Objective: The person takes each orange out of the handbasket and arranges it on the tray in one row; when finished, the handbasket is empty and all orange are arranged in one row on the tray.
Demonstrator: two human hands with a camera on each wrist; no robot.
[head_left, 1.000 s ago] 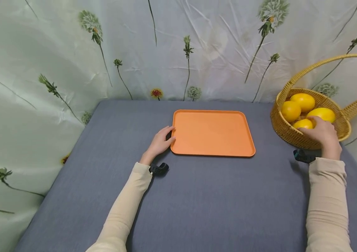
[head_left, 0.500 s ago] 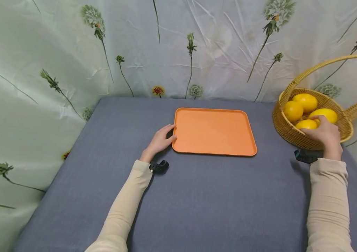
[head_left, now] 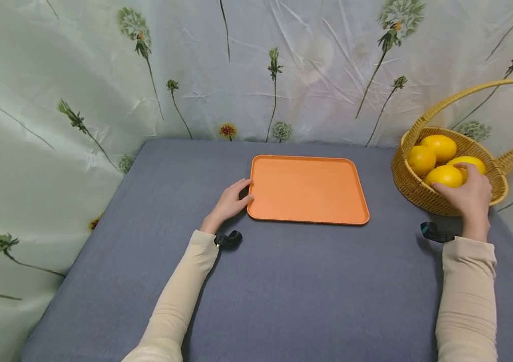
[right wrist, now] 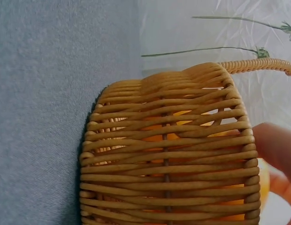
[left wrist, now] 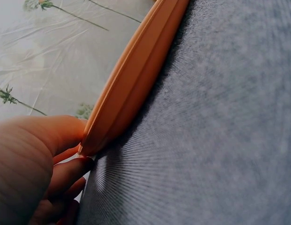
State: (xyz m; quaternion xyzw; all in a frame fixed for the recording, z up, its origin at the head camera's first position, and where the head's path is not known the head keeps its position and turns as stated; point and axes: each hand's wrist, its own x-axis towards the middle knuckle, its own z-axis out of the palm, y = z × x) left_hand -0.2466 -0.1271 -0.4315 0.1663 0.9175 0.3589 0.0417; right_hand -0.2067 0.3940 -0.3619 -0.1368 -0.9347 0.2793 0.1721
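My left hand (head_left: 228,202) rests at the left edge of an orange tray (head_left: 308,188), thumb and fingertips set apart along its rim. From close by, the left wrist view shows the thumb (left wrist: 65,133) against the tray's rim. At the right, my right hand (head_left: 472,193) reaches over the front of a wicker basket (head_left: 412,193) and grips a yellow lemon (head_left: 444,176) between thumb and fingers. Several more yellow fruits (head_left: 439,147) lie in the basket behind it. In the right wrist view the basket's woven wall (right wrist: 169,159) hides most of the held lemon.
A tall arched handle (head_left: 459,95) rises over the basket. The table has a grey-blue cloth (head_left: 319,286). A flower-printed curtain (head_left: 220,75) hangs along its back and left side. Each wrist wears a black band (head_left: 229,240).
My right hand has drawn back slightly toward me and lifted the lemon a little, so more of it shows. The left hand stays at the tray. Earlier the head view shifted slightly.
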